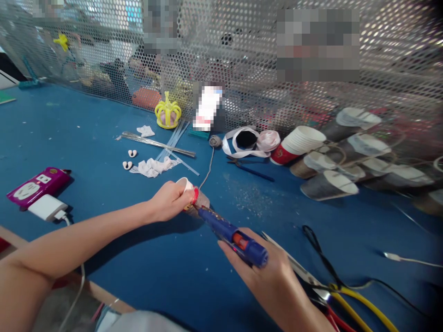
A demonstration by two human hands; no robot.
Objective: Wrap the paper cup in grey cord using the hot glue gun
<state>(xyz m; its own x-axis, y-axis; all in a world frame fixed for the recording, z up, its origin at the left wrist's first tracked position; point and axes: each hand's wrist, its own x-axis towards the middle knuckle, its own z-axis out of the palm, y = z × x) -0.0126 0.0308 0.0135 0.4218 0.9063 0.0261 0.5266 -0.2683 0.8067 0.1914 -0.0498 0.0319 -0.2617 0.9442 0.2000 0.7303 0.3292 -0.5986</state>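
Leftmost on the blue worktop [104, 249] we see a purple power strip [38, 184] with a white charger [46, 207] just beside it, its cable running toward the near edge. Further back lie two small heart-shaped pieces [129, 159], some crumpled white cloth [152, 167], a bundle of thin metal rods [155, 144] and a yellow crown ornament [168, 113] near the perforated metal screen [263, 60]. Our left hand [169, 200] has its grip closed around a small paper cup [188, 186] lying on its side, fingers curled over the rim end, the cup held just above the worktop near its middle. Our right hand [270, 276] is clenched on a blue glue gun [230, 235], whose nozzle touches the wrapped side of that cup. A grey string [207, 168] runs from the cup back to a small ball of twine [215, 141]. Right of that sit a loop of white ribbon [242, 140], a stack of white paper cups with a red base [297, 144], and a heap of dark wrapped cups [349, 161] lying on their sides against the screen. Near our right wrist lie scissors [297, 267], with black [318, 253] and yellow [363, 302] cables touching them, and a white cable [408, 260] further right.
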